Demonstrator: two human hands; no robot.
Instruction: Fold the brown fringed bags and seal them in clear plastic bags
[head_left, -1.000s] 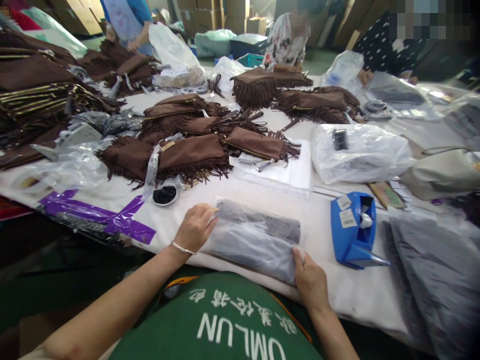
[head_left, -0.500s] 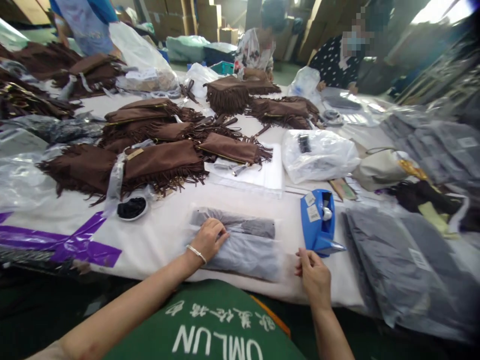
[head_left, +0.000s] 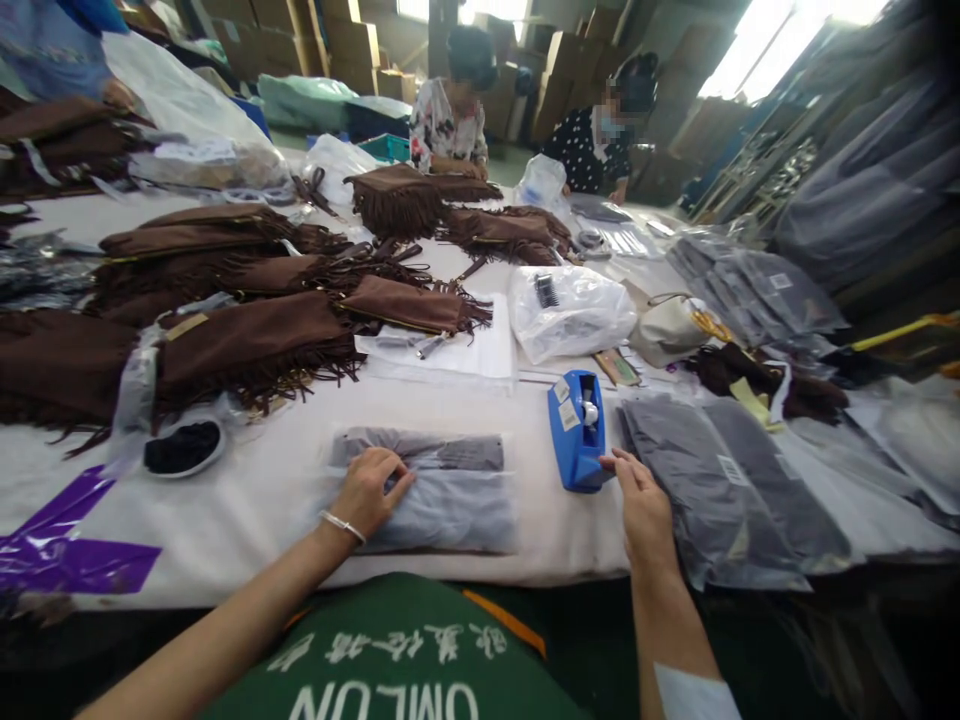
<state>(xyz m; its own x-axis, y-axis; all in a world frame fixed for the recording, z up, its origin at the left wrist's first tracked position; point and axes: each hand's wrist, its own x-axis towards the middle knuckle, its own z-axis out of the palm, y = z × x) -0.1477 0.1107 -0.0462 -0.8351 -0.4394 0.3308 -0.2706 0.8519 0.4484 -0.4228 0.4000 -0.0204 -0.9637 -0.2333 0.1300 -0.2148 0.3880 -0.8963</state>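
My left hand (head_left: 373, 492) lies palm down on a folded grey item in a clear plastic bag (head_left: 457, 510), its fingers loosely bent over the upper part. A darker grey strip runs along the top of that bag. To the right stands a blue tape dispenser (head_left: 564, 425) with white labels and a small roll inside. My right hand (head_left: 643, 500) is at its near right corner, thumb and forefinger pinched together there. Whatever is between those fingertips is too small to make out.
Brown fringed bags (head_left: 255, 345) cover the table's left and middle. Bagged grey items (head_left: 720, 480) are stacked at right. A white plastic bag (head_left: 566, 315) sits behind the dispenser, a dish with black stuff (head_left: 184, 447) at left. Co-workers (head_left: 450, 120) are across the table.
My right hand has moved up to the dispenser's near corner. My left hand stays on the bagged grey item. The whole view has turned to the right.
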